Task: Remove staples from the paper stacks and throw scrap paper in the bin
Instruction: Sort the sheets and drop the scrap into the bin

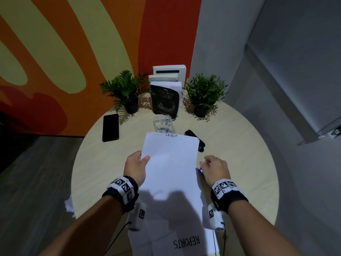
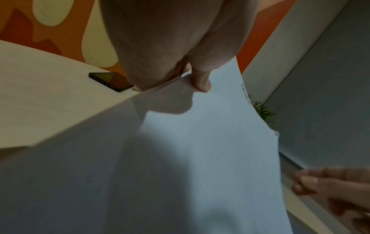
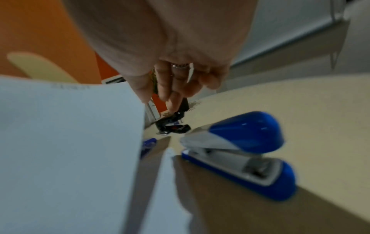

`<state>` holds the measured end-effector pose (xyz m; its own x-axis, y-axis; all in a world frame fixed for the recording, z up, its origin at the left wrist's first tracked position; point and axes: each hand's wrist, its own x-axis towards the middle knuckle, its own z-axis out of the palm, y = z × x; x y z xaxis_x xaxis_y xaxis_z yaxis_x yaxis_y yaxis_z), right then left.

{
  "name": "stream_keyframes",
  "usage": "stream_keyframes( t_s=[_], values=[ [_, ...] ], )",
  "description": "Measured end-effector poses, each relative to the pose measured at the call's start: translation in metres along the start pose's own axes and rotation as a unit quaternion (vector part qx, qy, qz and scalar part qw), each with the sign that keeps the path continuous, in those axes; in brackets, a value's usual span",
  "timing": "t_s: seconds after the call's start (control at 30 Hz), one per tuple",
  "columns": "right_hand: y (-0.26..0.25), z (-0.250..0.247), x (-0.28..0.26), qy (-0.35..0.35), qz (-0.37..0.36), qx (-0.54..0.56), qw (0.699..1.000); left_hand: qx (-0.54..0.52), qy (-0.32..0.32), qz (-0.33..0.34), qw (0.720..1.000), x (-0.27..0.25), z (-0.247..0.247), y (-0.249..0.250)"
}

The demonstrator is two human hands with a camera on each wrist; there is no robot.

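Note:
My left hand [image 1: 137, 165] pinches the left edge of a white paper stack [image 1: 169, 163], thumb [image 2: 201, 82] on top, and holds it lifted over the round table [image 1: 239, 163]. Handwriting runs along the stack's far edge. My right hand [image 1: 214, 169] hovers just right of the paper with its fingers [image 3: 176, 88] loosely curled, holding nothing. Below it lies a blue and grey stapler [image 3: 240, 150]. A black staple remover [image 1: 193, 137] lies on the table beyond the paper's far right corner. Another sheet marked REPORTS [image 1: 186, 242] lies at the near edge. No bin is in view.
A clear plastic box [image 1: 163, 124] with small metal pieces sits behind the paper. A black phone [image 1: 110, 127] lies at the left. Two potted plants [image 1: 127, 91] [image 1: 204, 95] flank standing books [image 1: 166, 97] at the back by the wall.

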<state>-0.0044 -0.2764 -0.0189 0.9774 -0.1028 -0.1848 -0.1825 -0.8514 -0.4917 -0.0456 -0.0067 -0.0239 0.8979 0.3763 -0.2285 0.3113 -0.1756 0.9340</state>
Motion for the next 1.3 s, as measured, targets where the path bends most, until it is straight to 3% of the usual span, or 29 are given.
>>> stream_keyframes(
  t_s=[0.07,0.17,0.4,0.53,0.67,0.77,0.9,1.03,1.3],
  values=[
    [0.013,0.007,-0.002,-0.039,0.021,-0.146,0.988,0.017,0.004,0.001,1.000,-0.001,0.001,0.001],
    [0.030,0.024,-0.008,-0.100,0.033,-0.193,0.976,0.012,-0.001,-0.005,1.000,0.000,0.001,-0.002],
    [0.040,0.027,-0.004,-0.057,0.048,-0.085,0.994,0.006,-0.011,-0.014,1.000,0.001,-0.005,-0.007],
    [0.033,0.009,-0.003,0.009,0.082,0.061,0.995,0.009,-0.026,-0.011,1.000,-0.001,-0.010,-0.008],
    [0.007,-0.024,0.003,0.070,0.070,0.236,0.967,0.007,-0.063,0.013,0.998,-0.005,-0.008,-0.009],
    [-0.031,-0.051,0.007,0.106,0.012,0.296,0.949,0.001,-0.101,0.019,0.995,-0.009,-0.001,-0.008],
    [-0.083,-0.072,0.005,0.127,-0.044,0.402,0.906,0.021,-0.103,0.029,0.994,-0.012,0.011,-0.002],
    [-0.117,-0.068,0.003,0.122,-0.073,0.425,0.894,0.007,-0.121,0.064,0.991,-0.027,0.018,0.025],
    [-0.146,-0.053,-0.003,0.129,-0.104,0.369,0.915,0.046,-0.132,0.138,0.980,-0.038,0.018,0.050]
  ],
)
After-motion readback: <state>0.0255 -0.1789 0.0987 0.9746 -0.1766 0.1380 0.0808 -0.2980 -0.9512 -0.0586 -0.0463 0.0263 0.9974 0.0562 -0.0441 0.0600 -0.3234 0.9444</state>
